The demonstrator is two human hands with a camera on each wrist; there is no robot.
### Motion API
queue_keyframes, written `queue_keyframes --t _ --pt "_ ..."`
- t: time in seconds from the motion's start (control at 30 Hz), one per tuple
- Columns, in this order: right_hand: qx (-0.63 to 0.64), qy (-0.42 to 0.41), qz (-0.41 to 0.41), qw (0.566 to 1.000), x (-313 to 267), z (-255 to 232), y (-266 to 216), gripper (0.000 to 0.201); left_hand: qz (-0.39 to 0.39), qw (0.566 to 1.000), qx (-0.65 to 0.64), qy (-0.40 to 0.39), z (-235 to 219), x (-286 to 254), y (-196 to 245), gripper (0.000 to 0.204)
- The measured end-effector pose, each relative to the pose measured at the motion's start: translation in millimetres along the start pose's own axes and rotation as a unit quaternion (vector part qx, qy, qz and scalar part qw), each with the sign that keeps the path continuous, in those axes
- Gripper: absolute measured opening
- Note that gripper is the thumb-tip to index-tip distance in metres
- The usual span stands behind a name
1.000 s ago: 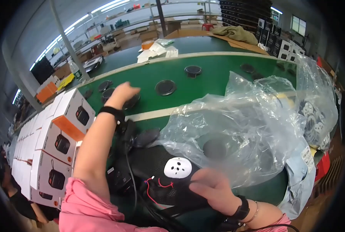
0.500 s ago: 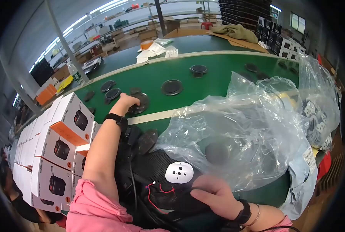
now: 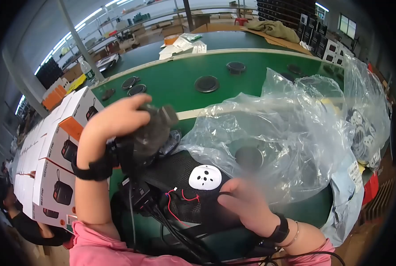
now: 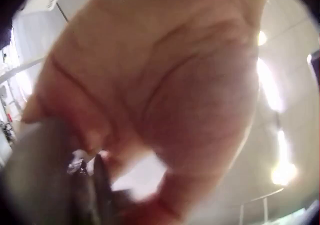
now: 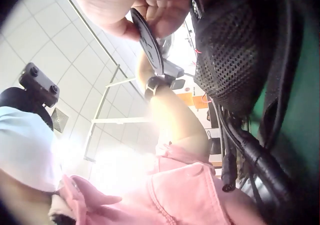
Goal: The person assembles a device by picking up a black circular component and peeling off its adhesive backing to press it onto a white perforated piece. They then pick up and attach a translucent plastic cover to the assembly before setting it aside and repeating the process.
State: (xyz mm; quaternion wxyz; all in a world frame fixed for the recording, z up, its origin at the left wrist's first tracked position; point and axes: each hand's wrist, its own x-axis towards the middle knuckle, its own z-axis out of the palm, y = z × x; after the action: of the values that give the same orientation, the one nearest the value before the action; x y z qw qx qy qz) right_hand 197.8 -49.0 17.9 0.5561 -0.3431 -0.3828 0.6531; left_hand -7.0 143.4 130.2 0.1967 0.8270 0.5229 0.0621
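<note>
Near the left of the green table, my left hand (image 3: 116, 119) grips a dark round part (image 3: 153, 131) that looks partly see-through; the left wrist view shows its blurred grey edge (image 4: 37, 170) by the curled fingers. Lower right, my right hand (image 3: 246, 206) pinches a thin black disc (image 5: 148, 42) between thumb and fingers, seen nearly edge-on in the right wrist view. Between the hands lies black mesh material (image 3: 171, 170) with a white rounded piece (image 3: 205, 177) with dark holes on it and red wires (image 3: 171, 206) beside it.
Several dark round parts (image 3: 206, 84) lie on the green surface (image 3: 175, 75). Clear plastic bags (image 3: 291, 146) spread at the right. Stacked white boxes (image 3: 51, 188) stand at the left. Black cables (image 3: 180, 235) run along the near edge.
My left hand has come back toward me from the green surface, bringing a dark round part with it. The right hand keeps its pinch with little movement.
</note>
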Motion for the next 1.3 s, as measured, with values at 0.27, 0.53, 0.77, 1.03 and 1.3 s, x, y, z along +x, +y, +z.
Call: queue_keyframes --t 0.27,0.53,0.77,1.03,1.3 --pt "0.006 0.008 -0.032 0.999 1.2 1.1 6.1 0.01 -0.039 0.996 0.059 0.055 41.9 -44.2 -36.3 0.062" --pt "0.003 0.003 -0.028 1.0 0.2 2.5 2.6 0.01 0.168 0.982 0.061 0.056 58.3 -98.2 4.2 0.048" --pt "0.014 0.003 -0.034 0.999 0.7 1.9 3.9 0.01 0.103 0.98 0.089 0.142 70.4 -71.9 -26.8 0.054" --pt "0.009 0.0 -0.046 0.999 0.4 1.2 3.6 0.01 0.049 0.997 0.02 0.056 63.4 -59.6 -47.9 0.052" --pt "-0.014 -0.009 -0.052 0.999 1.1 1.5 2.1 0.009 0.145 0.987 0.009 0.066 47.9 -62.5 -28.8 0.05"
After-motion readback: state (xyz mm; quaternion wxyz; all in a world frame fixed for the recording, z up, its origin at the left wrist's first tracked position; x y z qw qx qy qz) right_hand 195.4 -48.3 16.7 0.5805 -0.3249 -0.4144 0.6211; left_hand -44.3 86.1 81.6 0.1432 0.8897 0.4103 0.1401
